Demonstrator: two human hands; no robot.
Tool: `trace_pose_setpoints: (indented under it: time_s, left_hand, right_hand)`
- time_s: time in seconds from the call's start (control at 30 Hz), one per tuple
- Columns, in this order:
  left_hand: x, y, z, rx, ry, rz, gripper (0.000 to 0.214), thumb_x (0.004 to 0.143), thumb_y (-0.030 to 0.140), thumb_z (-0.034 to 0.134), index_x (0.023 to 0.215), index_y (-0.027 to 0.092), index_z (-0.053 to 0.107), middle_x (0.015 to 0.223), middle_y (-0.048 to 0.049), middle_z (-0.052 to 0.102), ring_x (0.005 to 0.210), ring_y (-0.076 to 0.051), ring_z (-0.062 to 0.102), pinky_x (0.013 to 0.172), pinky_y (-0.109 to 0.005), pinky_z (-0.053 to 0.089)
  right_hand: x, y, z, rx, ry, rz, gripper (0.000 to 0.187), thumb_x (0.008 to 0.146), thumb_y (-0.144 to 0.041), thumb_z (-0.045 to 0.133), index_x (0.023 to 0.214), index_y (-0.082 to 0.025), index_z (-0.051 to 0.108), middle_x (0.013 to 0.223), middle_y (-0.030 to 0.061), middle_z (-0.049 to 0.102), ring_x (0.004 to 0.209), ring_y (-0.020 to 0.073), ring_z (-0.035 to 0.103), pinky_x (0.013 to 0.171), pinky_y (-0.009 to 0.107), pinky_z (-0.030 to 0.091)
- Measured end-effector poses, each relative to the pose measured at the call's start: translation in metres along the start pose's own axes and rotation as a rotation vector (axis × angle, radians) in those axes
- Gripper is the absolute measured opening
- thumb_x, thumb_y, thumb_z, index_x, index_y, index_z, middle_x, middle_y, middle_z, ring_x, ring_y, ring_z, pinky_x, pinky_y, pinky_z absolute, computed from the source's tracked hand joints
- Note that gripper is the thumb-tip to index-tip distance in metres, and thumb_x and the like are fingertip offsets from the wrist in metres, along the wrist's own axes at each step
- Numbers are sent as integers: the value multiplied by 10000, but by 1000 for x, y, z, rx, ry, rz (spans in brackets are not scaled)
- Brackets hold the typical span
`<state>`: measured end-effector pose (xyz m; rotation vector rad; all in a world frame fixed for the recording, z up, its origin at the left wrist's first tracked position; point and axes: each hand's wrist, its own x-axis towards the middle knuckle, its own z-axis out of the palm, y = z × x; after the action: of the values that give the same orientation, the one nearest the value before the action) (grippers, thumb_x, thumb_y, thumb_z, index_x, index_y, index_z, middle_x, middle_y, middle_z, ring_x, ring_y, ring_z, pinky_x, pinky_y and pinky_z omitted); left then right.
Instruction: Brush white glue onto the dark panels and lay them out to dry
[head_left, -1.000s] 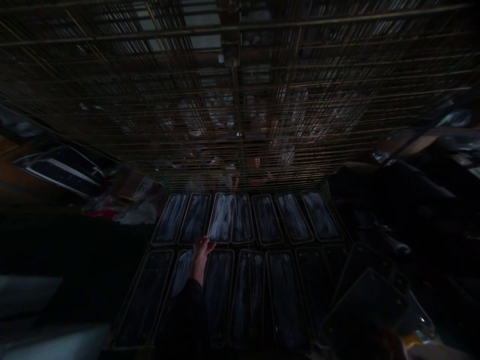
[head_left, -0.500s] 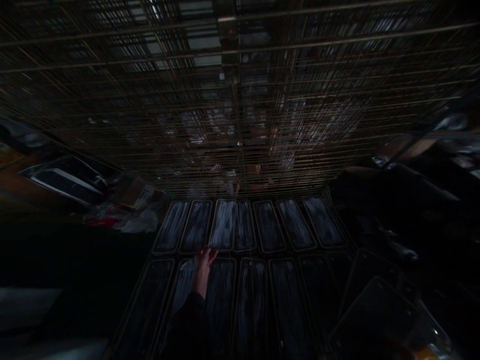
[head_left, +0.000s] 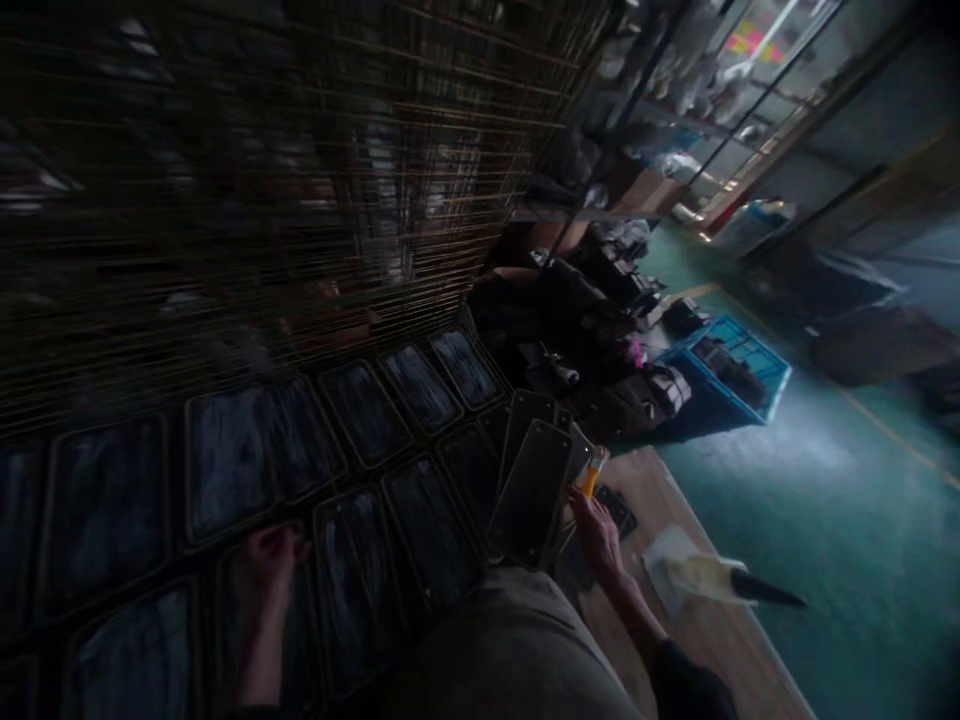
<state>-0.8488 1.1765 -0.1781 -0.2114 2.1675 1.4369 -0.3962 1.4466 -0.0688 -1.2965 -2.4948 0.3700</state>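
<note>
My left hand [head_left: 276, 550] hovers over or touches a dark rectangular panel [head_left: 251, 625] at lower left. Its blurred fingers are loosely curled and apart, and no held thing shows. At right my right hand [head_left: 598, 530] is closed around a small orange-handled brush [head_left: 591, 480], whose pale end points up. Beside its fingers leans a small stack of dark, round-cornered panels [head_left: 531, 492]. Rows of similar panels with whitish streaks [head_left: 364, 575] lie in front of me. How the right fingertips grip is partly hidden.
A wire rack [head_left: 420, 180] rises behind the panels. On the wooden table [head_left: 720, 650] at right lies a pale thing with a dark tapered end [head_left: 739, 580]. A blue crate [head_left: 739, 370] stands on the green floor [head_left: 847, 500], near dark stacked items [head_left: 622, 300].
My view has swung right, bringing the wooden table, blue crate and my right hand into sight. My left hand has moved nearer, from between the two rows onto a near panel.
</note>
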Motion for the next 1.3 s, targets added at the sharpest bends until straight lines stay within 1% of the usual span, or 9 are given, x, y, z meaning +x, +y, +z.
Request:
trace_pose_setpoints:
  time_s: [0.03,0.17,0.23,0.33,0.5,0.7,0.83,1.03,1.3]
  left_hand:
    - [-22,-5,25,23,-96,-15,167,776,346,618,830,228,513,578,55,610,530,-186,654,506,-310,550]
    - [-122,-28,134,267,-736,-24,264,781,406,621,901,181,551,698,16,644,482,-133,624,445,-237,481]
    - [-162,-37,175,384,-835,57,319,779,429,633,963,184,541,710,19,636,463,-119,606,413,-211,437]
    - [-197,-42,207,536,-817,142,263,813,427,610,901,192,533,661,26,618,458,-110,595,404,-187,389]
    - [-212,-33,219,634,-778,166,264,877,399,535,722,204,448,516,51,547,412,-105,568,400,-177,360]
    - [-227,-33,225,399,-762,-63,242,885,374,514,735,221,400,459,60,548,396,-143,595,375,-195,409]
    - [-233,-35,225,263,-731,-116,252,852,390,561,753,222,402,455,63,560,399,-151,605,371,-204,437]
    - [-233,-37,222,197,-717,-164,269,820,411,592,769,214,416,463,52,580,391,-147,598,362,-207,447]
    - [-228,-43,219,158,-787,-172,381,765,520,622,748,223,384,476,55,578,406,-156,609,365,-217,447]
  right_hand:
    - [-1,2,-7,-3,-18,-18,365,952,-285,372,1235,-228,596,1028,82,686,934,230,641,792,364,515]
    - [3,5,-32,53,-78,-28,375,969,-276,372,1280,-251,579,954,53,677,836,188,649,689,269,499]
    - [10,6,-38,81,-75,-1,380,970,-281,380,1305,-265,560,985,45,665,800,165,651,640,233,482]
    - [21,10,-39,68,-44,49,367,972,-310,400,1301,-280,559,1015,38,648,748,143,643,589,211,455]
    - [42,29,-28,102,-15,45,345,978,-303,384,1259,-247,577,975,41,664,704,142,612,548,217,412]
    - [56,45,-15,72,-55,19,366,985,-282,325,1227,-191,585,791,40,658,592,142,535,513,231,351]
    - [34,34,-18,86,-177,-4,322,976,-282,365,1199,-203,583,820,41,672,608,142,556,514,230,341]
    - [-24,8,-30,102,-352,-117,298,986,-240,358,1191,-212,572,814,42,669,675,156,598,600,239,393]
    - [-51,-23,-42,405,-542,48,260,976,-321,429,1136,-230,612,888,40,720,789,185,694,667,250,491]
